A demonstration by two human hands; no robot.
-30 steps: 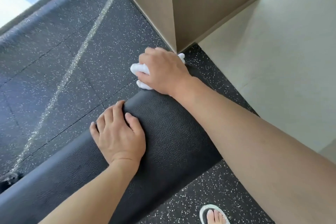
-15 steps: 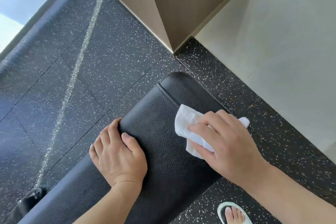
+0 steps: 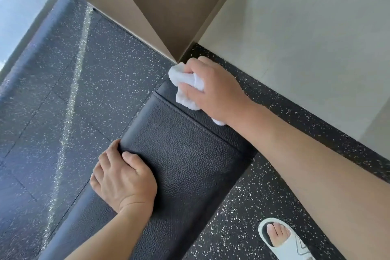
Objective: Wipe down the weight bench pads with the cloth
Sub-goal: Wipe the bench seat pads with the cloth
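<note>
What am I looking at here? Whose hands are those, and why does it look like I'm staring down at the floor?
A person wears a camera on their head, so you see what they see when looking down. There is no machine, just two hands. The long black thing is the bench pad, which they are cleaning. The right hand grips a crumpled white cloth at the far end of the pad, its fingers curled around it. The left hand rests on the pad's near edge, holding nothing. Underneath is a dark speckled floor, and the person's foot in a white sandal peeks in below.
</note>
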